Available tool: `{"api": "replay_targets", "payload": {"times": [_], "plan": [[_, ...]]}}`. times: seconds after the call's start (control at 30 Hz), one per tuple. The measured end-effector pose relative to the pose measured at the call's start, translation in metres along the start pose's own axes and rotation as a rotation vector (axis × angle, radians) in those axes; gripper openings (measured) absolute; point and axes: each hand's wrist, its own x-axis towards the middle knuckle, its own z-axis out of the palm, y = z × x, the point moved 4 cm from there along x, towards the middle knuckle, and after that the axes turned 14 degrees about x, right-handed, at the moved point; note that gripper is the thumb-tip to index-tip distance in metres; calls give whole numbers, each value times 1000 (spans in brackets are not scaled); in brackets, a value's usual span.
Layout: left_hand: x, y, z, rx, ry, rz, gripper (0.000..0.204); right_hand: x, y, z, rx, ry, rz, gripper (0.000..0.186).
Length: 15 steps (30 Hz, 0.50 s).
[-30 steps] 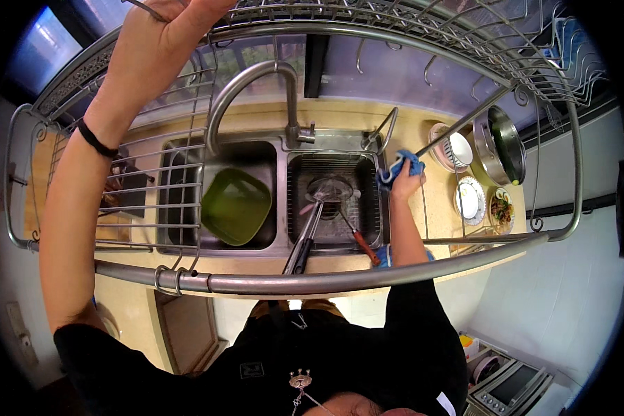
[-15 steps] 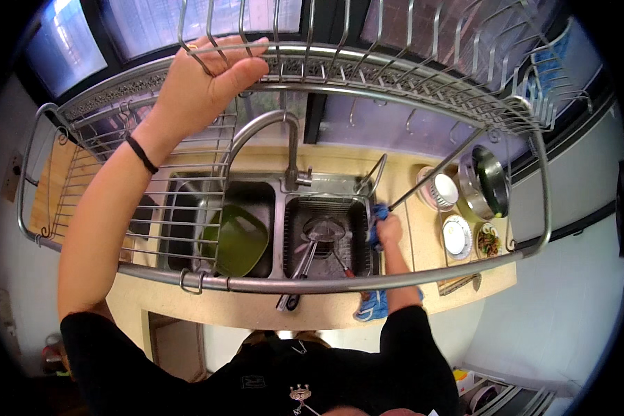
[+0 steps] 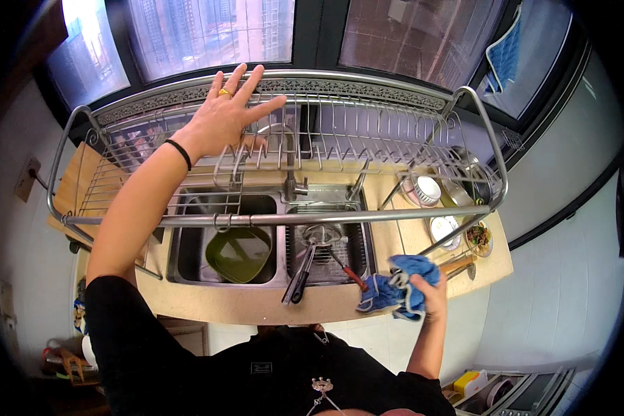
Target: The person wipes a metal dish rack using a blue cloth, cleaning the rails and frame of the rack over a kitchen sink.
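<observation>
My left hand point(image 3: 222, 121) lies over the back of a metal dish rack point(image 3: 367, 216), fingers spread across its wire shelf point(image 3: 388, 132) and patterned back strip. Bunched in my right hand point(image 3: 433, 295) is a blue cloth point(image 3: 414, 267), beyond the front right of the sink. Another blue cloth point(image 3: 376, 295) lies beside it on the counter's front edge. Below the rack is a double sink point(image 3: 279, 243). A green basin point(image 3: 239, 255) sits in its left bowl. Long-handled utensils point(image 3: 304, 274), one with a black handle and one red, lean out of the right bowl.
A curved faucet point(image 3: 291, 180) rises behind the sink under the rack. To the right stand a patterned bowl point(image 3: 427, 188), a white dish point(image 3: 444, 229), a plate of food point(image 3: 478, 238), a metal pot point(image 3: 464, 166) and a knife point(image 3: 471, 272). A wooden board point(image 3: 83, 177) leans at left.
The raised wire shelf has come down flat into the rack. My left hand has opened out on it. My right hand has moved right with the cloth, away from the sink's edge. The view has shifted.
</observation>
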Motion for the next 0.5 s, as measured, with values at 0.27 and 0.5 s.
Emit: {"api": "replay_targets", "payload": {"times": [0.27, 0.5], "plan": [[-3, 2, -6, 61, 5, 24, 93, -39, -19, -21, 79, 230, -193, 28], [-3, -1, 0, 28, 74, 4, 103, -59, -52, 0, 64, 268, -264, 53]]}}
